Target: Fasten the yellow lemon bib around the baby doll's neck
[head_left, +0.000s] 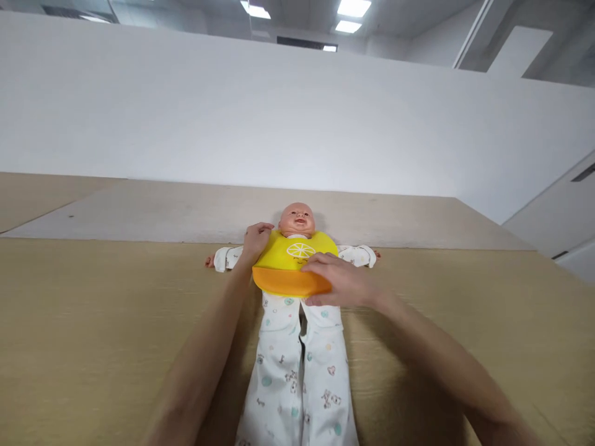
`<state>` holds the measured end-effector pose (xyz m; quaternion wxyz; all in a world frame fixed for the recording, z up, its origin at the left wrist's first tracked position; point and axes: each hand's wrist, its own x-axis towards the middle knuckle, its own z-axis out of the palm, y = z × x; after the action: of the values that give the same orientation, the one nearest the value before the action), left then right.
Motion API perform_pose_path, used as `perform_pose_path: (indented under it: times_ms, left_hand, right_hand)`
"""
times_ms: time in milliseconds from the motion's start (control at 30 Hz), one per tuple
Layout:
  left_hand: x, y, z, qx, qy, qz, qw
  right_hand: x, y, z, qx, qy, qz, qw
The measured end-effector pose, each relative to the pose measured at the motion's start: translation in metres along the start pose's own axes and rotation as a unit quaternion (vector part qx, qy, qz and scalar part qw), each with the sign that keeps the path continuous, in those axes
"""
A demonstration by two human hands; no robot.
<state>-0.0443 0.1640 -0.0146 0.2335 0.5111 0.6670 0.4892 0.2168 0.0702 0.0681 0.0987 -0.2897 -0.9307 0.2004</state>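
Centre frame, a plastic baby doll (296, 218) in a white printed romper lies face-up on the pale wooden bench (93, 322). It wears a yellow silicone bib (290, 253) with an orange pocket (281, 282). The left hand (255, 238) curls at the bib's upper-left strap, and I cannot tell whether it grips. The right hand (339, 282) seems clamped on the pocket's right edge, fingers over and thumb beneath.

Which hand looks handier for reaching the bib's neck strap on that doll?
Probably the left hand: it rests at the doll's shoulder by the bib's neck edge. The right hand lies lower, on the orange pocket.
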Motion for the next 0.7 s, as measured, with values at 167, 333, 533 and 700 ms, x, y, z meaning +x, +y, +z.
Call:
perform_pose_path:
  times_ms: [167,333,533,700]
  left_hand:
    - [-0.039,0.018,-0.027,-0.032,-0.019,0.069,0.997]
    - [-0.1,0.034,-0.06,0.034,-0.158,0.203,0.966]
    - [-0.131,0.026,-0.063,0.122,-0.184,0.244,0.944]
    - [-0.134,0.019,-0.059,0.14,-0.167,0.209,0.953]
  right_hand:
    - [-0.003,-0.006,0.015,-0.065,0.018,0.039,0.997]
    - [0.002,0.0,0.01,-0.013,0.022,0.077,0.997]
    - [-0.001,0.009,0.014,-0.031,0.024,0.116,0.993]
    - [-0.01,0.027,0.015,-0.05,0.033,0.115,0.992]
